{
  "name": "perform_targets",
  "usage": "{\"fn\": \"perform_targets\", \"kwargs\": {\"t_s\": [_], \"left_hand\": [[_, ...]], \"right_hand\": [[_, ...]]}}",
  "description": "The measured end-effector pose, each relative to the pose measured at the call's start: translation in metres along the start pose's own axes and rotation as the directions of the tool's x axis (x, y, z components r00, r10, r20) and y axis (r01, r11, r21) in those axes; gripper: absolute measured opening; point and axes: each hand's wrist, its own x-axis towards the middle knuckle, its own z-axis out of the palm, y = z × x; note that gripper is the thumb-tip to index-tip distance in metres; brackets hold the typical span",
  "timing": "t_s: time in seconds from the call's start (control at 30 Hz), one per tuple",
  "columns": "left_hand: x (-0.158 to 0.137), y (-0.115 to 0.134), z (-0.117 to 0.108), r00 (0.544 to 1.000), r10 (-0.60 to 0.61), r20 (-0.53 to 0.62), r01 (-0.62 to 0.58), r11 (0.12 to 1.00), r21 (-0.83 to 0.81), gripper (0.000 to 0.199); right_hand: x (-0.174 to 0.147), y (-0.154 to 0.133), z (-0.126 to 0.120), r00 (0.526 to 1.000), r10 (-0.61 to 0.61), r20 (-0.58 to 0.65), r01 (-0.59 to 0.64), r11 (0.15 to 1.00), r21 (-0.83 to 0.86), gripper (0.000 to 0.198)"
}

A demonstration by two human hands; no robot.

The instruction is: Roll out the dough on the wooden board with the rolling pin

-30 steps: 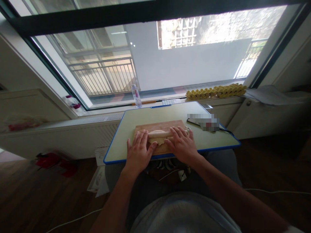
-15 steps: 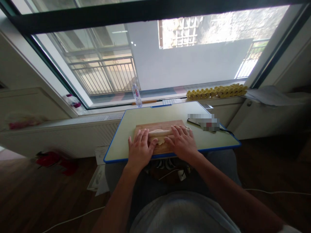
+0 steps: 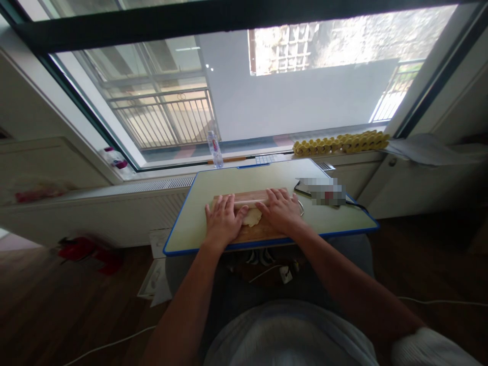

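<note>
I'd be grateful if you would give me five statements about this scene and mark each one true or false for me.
1. The left hand and the right hand both rest on the rolling pin. True.
2. The wooden board lies on the blue-edged table. True.
3. The visible dough shows on the far side of the rolling pin. False: it shows on the near side, toward the camera.
4. The yellow bumpy item lies to the right of the clear bottle. True.
5. The clear bottle lies on its side on the wooden board. False: it stands upright, beyond the table's far edge.
</note>
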Motion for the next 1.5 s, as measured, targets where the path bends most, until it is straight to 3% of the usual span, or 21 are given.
{"fn": "perform_targets", "kwargs": {"t_s": [0.13,0.33,0.43,0.53,0.7,0.8,0.9,1.07,1.2,1.33,1.5], "left_hand": [[-0.002,0.002,-0.001,1.000,0.002,-0.002,-0.002,1.000,0.007,0.071],[-0.069,0.000,-0.008,0.996,0.066,-0.064,-0.064,0.997,0.033,0.070],[-0.086,-0.001,-0.006,0.993,0.072,-0.094,-0.069,0.997,0.031,0.071],[-0.073,-0.001,-0.002,0.993,0.062,-0.103,-0.059,0.998,0.040,0.070],[-0.024,0.003,0.000,0.999,0.026,-0.047,-0.024,0.999,0.031,0.066],[-0.009,0.002,0.001,0.999,0.007,-0.050,-0.007,1.000,0.001,0.062],[-0.013,0.001,0.002,0.993,0.030,-0.116,-0.034,0.999,-0.027,0.057],[-0.043,-0.001,0.002,0.980,0.036,-0.195,-0.049,0.997,-0.063,0.050],[-0.058,0.002,0.002,0.980,0.039,-0.194,-0.045,0.999,-0.023,0.058],[-0.043,0.003,0.001,0.995,-0.007,-0.104,0.008,1.000,0.013,0.065],[0.004,-0.001,-0.004,0.998,-0.063,0.016,0.062,0.998,0.012,0.065]], "right_hand": [[-0.002,0.001,-0.004,1.000,-0.012,-0.003,0.012,0.999,0.031,0.068],[-0.076,0.001,-0.013,0.991,-0.107,-0.074,0.111,0.992,0.058,0.070],[-0.090,0.001,-0.010,0.991,-0.112,-0.078,0.117,0.991,0.068,0.069],[-0.069,0.003,-0.005,0.993,-0.081,-0.081,0.086,0.994,0.062,0.064],[-0.006,0.002,-0.001,1.000,-0.003,-0.020,0.003,1.000,0.019,0.062],[0.012,0.000,0.000,1.000,0.024,0.009,-0.024,1.000,0.020,0.060],[0.002,-0.001,0.000,0.998,0.029,-0.046,-0.027,0.999,0.042,0.058],[-0.053,0.004,-0.004,0.990,-0.065,-0.128,0.070,0.997,0.034,0.058],[-0.082,0.008,-0.004,0.990,-0.077,-0.119,0.079,0.997,0.018,0.065],[-0.060,0.005,-0.004,0.988,-0.096,-0.117,0.098,0.995,0.010,0.062],[-0.006,-0.003,-0.005,0.997,-0.060,-0.041,0.060,0.998,-0.002,0.056]]}}
